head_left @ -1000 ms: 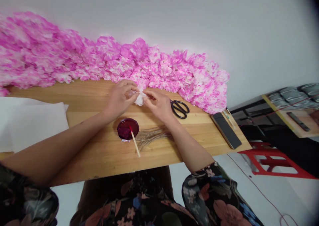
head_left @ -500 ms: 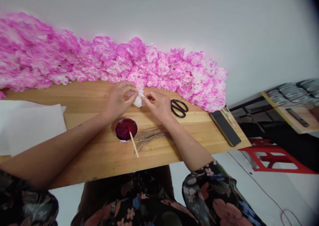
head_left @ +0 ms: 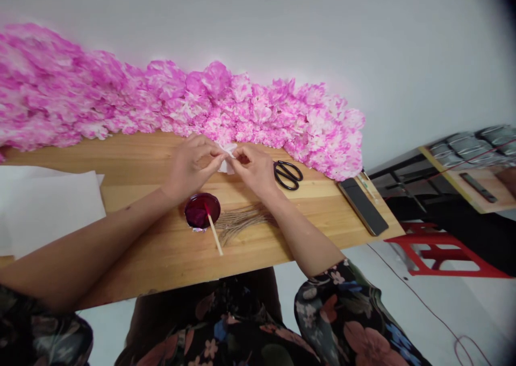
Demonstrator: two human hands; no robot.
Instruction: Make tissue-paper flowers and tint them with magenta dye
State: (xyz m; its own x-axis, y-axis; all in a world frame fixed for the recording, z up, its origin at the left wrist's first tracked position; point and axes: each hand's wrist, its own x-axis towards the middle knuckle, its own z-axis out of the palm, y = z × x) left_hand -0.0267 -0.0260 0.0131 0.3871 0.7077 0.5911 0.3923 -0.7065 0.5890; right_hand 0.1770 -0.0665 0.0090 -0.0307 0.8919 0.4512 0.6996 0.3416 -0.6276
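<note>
A small piece of thin white paper (head_left: 228, 164), gathered at its middle, is pinched between my two hands above the wooden table. My left hand (head_left: 193, 164) grips it from the left with thumb and fingertips. From the right, my right hand (head_left: 255, 171) pinches it close to the other fingertips. The fingers partly cover the paper. Below my left hand sits a round dish of dark red dye (head_left: 202, 211), with a wooden stick (head_left: 215, 234) leaning out of it. Thin brown twine strands (head_left: 245, 219) lie beside the dish, partly under my right forearm.
Pink and white paper flowers (head_left: 177, 97) are heaped along the table's back. Black-handled scissors (head_left: 288, 174) lie right of my right hand. A phone (head_left: 363, 207) lies by the table's (head_left: 161, 269) right end; white paper sheets (head_left: 48, 210) lie left. A red stool (head_left: 447, 256) stands beyond.
My left fingertips have come closer to my right ones on the white paper, which is more gathered and more covered now. The view has shifted slightly.
</note>
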